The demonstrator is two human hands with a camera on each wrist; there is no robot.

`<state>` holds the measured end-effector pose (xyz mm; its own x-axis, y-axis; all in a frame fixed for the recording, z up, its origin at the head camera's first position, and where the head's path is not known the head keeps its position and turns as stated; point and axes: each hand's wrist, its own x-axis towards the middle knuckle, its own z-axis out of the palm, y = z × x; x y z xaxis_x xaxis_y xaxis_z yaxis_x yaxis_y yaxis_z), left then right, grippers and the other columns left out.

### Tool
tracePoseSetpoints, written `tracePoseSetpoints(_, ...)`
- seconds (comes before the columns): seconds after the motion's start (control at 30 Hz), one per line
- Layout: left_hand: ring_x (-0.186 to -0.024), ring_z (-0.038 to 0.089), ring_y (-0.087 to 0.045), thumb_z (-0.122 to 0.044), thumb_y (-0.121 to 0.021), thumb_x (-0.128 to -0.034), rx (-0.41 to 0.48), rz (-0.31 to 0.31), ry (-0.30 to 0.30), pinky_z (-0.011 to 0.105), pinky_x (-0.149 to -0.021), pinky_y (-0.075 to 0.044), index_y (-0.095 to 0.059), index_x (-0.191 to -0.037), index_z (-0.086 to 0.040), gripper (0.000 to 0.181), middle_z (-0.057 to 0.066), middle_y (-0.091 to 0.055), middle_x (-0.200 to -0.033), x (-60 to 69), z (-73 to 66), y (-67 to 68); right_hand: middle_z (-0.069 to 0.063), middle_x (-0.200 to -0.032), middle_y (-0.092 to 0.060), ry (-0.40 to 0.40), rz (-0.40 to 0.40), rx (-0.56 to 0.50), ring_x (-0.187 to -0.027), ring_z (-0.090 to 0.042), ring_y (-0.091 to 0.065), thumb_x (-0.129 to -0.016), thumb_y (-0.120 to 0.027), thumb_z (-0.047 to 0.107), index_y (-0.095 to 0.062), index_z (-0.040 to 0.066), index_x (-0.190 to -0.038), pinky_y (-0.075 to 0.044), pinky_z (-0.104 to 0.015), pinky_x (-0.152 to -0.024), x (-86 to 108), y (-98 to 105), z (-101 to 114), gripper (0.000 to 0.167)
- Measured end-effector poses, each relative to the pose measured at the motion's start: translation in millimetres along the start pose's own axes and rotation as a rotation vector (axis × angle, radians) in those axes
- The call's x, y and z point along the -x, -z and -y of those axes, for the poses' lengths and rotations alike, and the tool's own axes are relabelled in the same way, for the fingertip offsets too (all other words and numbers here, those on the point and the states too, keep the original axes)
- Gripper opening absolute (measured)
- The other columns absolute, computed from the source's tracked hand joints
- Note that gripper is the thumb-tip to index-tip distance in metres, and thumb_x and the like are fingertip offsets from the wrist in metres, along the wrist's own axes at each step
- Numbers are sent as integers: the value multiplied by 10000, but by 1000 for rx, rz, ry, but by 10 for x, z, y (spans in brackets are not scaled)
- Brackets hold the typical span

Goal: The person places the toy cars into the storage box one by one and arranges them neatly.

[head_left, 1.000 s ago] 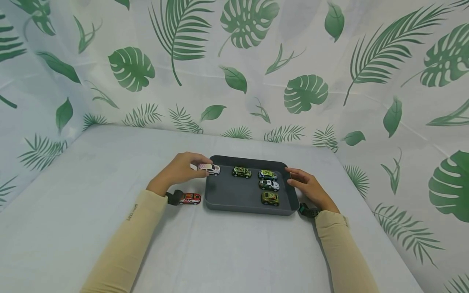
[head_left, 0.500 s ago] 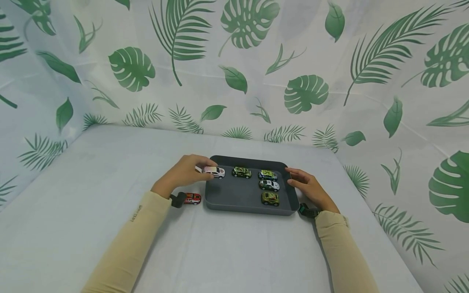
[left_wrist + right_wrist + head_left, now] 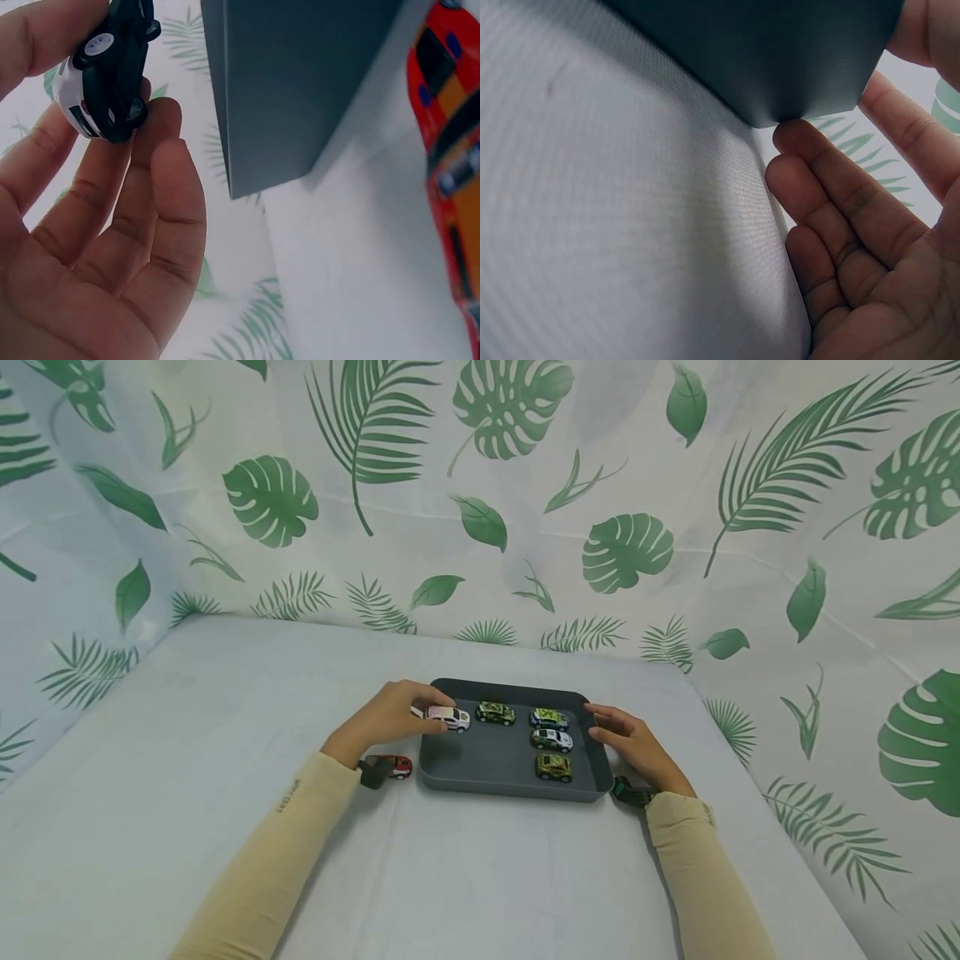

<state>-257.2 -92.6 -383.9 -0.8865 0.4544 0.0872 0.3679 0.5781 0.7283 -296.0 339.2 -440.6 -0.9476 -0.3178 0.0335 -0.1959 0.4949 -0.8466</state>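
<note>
My left hand (image 3: 386, 717) pinches a white toy car (image 3: 448, 719) between thumb and fingers, over the left part of a dark grey tray (image 3: 480, 767). In the left wrist view, the car's dark underside (image 3: 116, 79) shows, held off any surface. My right hand (image 3: 637, 745) holds the tray's right rim, thumb over the inner side and the other fingers outside by the far corner. The right wrist view shows those fingertips (image 3: 799, 139) near the tray's outer wall (image 3: 780, 60). A red toy car (image 3: 402, 767) lies left of the tray, partly hidden by my left wrist camera.
Inside the tray stand a dark green camouflage car (image 3: 496, 713), a yellow-green and blue car (image 3: 549, 719), a white and green car (image 3: 551, 740) and an olive car (image 3: 553, 767). A white cloth (image 3: 480, 877) covers the table; a leaf-printed sheet (image 3: 525, 577) hangs behind.
My left hand has carried the white toy car rightward and slightly nearer, further over the tray. Its wrist now hides more of the red car. The right hand and tray have stayed put.
</note>
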Motion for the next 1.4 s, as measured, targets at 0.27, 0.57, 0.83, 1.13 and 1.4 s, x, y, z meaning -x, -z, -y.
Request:
tracePoseSetpoints(0.27, -1322, 335, -643, -164, -796, -1006, -7, 9, 14, 489, -1092, -543, -755, -1362, -102, 363, 90, -718, -1381, -57, -63, -18, -332, -1656, -390, 3, 1, -2, -1521, -552, -371, -1113, -630, 186, -449, -10, -1624, -281, -742, -1223, 6, -7, 0, 577)
tracePoseSetpoints(0.57, -1250, 296, -675, -151, -797, -993, 25, 6, -2, 476, -1079, -544, -762, -1339, -87, 354, 90, -723, -1376, -133, -85, -41, -332, -1646, -407, 3, 0, -6, -1516, -546, -385, -1101, -649, 166, -456, -17, -1616, -282, -746, -1220, 8, -9, 21, 579)
tracePoseSetpoints(0.83, -1304, 290, -668, -139, -799, -987, 34, 0, -23, 450, -1116, -529, -770, -1320, -75, 341, 96, -727, -1377, -226, -98, -63, -338, -1651, -395, -13, -1, 0, -1520, -552, -373, -1109, -634, 180, -447, -9, -1624, -263, -754, -1224, 8, -5, -1, 579)
tracePoseSetpoints(1.13, -1268, 271, -667, -155, -820, -979, 34, -9, -7, 445, -1098, -534, -773, -1329, -91, 359, 76, -732, -1362, -296, -141, -103, -335, -1654, -392, -9, 1, -2, -1520, -552, -371, -1110, -638, 196, -447, -9, -1623, -276, -753, -1218, 5, -18, 18, 584)
tracePoseSetpoints(1.4, -1278, 272, -678, -157, -849, -953, 37, -24, -1, 448, -1114, -530, -791, -1303, -93, 361, 68, -749, -1341, -357, -153, -155, -328, -1659, -390, -11, -1, -8, -1530, -547, -362, -1110, -629, 171, -447, -5, -1625, -266, -737, -1233, 0, -7, 4, 574)
